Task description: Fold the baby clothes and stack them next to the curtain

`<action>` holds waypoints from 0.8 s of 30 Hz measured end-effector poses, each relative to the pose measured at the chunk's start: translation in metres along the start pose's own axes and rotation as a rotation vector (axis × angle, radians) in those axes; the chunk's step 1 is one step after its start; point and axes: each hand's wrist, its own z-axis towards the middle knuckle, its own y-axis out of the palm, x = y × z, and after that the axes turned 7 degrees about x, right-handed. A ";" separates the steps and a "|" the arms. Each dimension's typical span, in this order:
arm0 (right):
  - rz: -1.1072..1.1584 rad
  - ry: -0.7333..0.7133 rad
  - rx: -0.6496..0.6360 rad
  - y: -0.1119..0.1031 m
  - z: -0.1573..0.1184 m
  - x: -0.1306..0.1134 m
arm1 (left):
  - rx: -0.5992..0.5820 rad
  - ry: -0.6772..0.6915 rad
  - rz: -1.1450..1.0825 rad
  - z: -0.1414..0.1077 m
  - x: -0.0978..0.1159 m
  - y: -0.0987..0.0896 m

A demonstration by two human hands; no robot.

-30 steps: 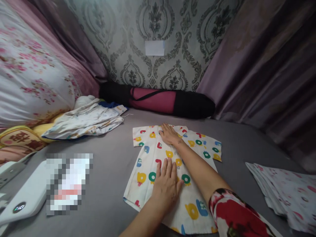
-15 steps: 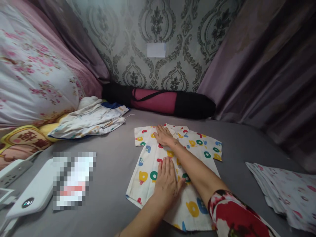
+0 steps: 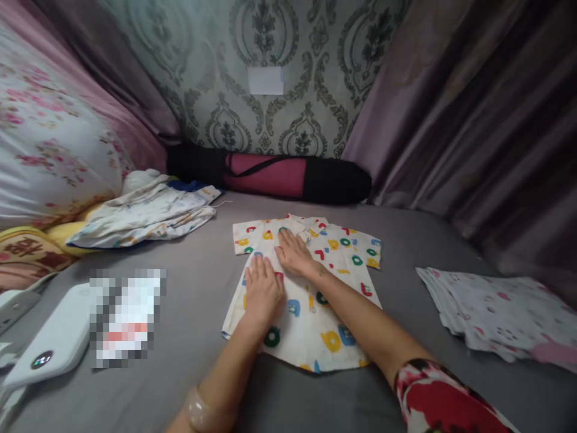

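Note:
A white short-sleeved shirt point(image 3: 331, 300) with colourful letter prints lies spread on a grey bed sheet point(image 3: 189, 300), its collar toward the wall. My left hand point(image 3: 264, 287) rests flat on the shirt's left side, fingers stretched out below the left sleeve. Slightly farther up, my right hand point(image 3: 294, 251) lies flat on the upper chest, left of the collar opening. Both hands are open, and neither grips the cloth. The right forearm crosses over the shirt's lower right part and hides some of it.
Folded white printed cloth point(image 3: 500, 313) lies at the right. Left are a crumpled patterned garment point(image 3: 153, 213), a white power bank point(image 3: 54, 337) and a blurred-out packet point(image 3: 130, 316). A black and maroon long bag point(image 3: 270, 174) lies along the wall, between curtains point(image 3: 433, 108).
My left hand has moved up and left over the shirt, to its left side. My right hand has slid slightly down from the shoulder. The view has shifted a little.

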 end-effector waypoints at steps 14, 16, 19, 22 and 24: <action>-0.101 0.174 0.058 -0.043 -0.169 0.026 | -0.106 0.161 0.071 -0.018 0.014 0.002; -0.104 0.177 0.033 -0.042 -0.186 0.025 | -0.145 0.164 0.069 -0.018 0.014 0.001; -0.098 0.167 0.069 -0.045 -0.205 0.018 | -0.098 0.234 0.047 -0.022 0.020 -0.004; -0.045 0.132 0.050 -0.049 -0.223 0.014 | -0.038 0.453 0.001 -0.034 0.032 -0.005; 0.013 0.104 0.003 -0.052 -0.233 0.015 | -0.072 0.590 -0.016 -0.042 0.038 -0.003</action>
